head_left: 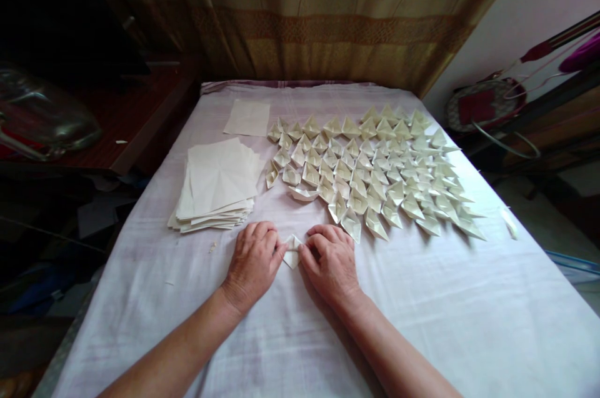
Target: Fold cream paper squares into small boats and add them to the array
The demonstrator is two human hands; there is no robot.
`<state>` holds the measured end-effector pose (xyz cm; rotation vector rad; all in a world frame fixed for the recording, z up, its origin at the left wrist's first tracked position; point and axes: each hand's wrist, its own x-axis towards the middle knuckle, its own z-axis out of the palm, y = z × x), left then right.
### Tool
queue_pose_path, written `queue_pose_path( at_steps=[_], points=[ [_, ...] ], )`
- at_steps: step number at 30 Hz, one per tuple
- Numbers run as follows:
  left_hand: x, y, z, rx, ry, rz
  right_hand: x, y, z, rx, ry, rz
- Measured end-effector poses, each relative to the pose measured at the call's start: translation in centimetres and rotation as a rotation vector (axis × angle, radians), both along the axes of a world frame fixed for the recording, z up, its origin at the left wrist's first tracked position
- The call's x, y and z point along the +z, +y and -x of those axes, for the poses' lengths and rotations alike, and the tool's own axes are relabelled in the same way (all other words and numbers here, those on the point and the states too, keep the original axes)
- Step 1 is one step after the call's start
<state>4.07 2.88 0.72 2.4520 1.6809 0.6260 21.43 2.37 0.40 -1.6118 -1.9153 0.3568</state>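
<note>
Between my two hands lies a small folded piece of cream paper, pointed at its top and bottom. My left hand pinches its left corner, thumb and fingers curled together. On the opposite corner, my right hand does the same with its fingers bent in. Both hands rest low on the cloth. Just beyond them stand rows of folded paper boats, with one lone boat lying nearest the folded piece. A stack of creased paper sheets sits beyond my left hand.
A single square sheet lies behind the stack. The table has a pale checked cloth. A curtain hangs at the far edge. To the left is a dark red wooden surface with a clear plastic container. A woven bag is at right.
</note>
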Motion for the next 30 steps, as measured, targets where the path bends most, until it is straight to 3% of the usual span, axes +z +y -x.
queue_pose_path(
  at_steps=[11,18,25,30],
  points=[
    [0.0,0.0,-0.3,0.016,0.017,-0.010,-0.2,0.1,0.1,-0.016,-0.005,-0.026],
    [0.2,0.2,-0.2,0.050,-0.032,0.097,-0.4,0.1,0.3,0.016,0.043,-0.008],
    [-0.5,0.2,0.3,-0.046,-0.079,0.052,-0.8,0.1,0.4,0.001,0.051,-0.033],
    [-0.5,0.1,0.4,-0.078,-0.073,0.030,-0.7,0.3,-0.7,0.069,0.102,-0.009]
  ],
)
